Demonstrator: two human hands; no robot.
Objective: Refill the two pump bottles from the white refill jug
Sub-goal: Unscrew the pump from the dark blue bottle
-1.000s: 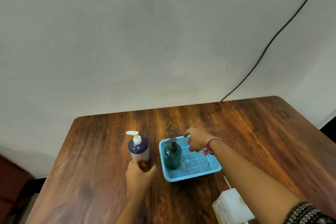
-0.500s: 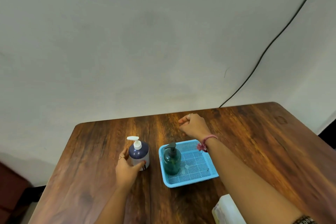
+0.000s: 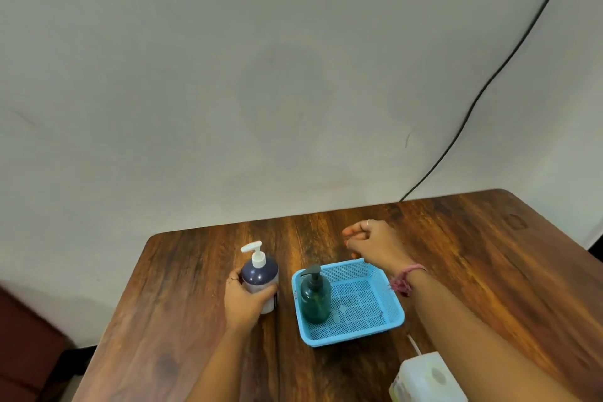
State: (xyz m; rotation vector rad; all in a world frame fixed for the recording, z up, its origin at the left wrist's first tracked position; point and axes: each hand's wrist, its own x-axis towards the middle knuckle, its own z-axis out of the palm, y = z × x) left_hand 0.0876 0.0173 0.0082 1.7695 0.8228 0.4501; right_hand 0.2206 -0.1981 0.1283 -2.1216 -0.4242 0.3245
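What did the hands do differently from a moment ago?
The left hand slid from in front of the dark blue pump bottle with the white pump to its side and took hold of it. The right hand left the light blue mesh plastic basket and moved past its far edge, fingers curled, holding nothing. The dark green pump bottle stayed in the basket, and the white refill jug stayed near the table's edge.

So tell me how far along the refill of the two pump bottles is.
Barely begun. Done: the dark blue pump bottle with the white pump stands on the wooden table, outside the light blue mesh basket. In hand: the left hand grips that bottle; the right hand hovers empty beyond the basket. Left: both pumps are on, the dark green pump bottle sits in the basket, and the white refill jug is untouched.
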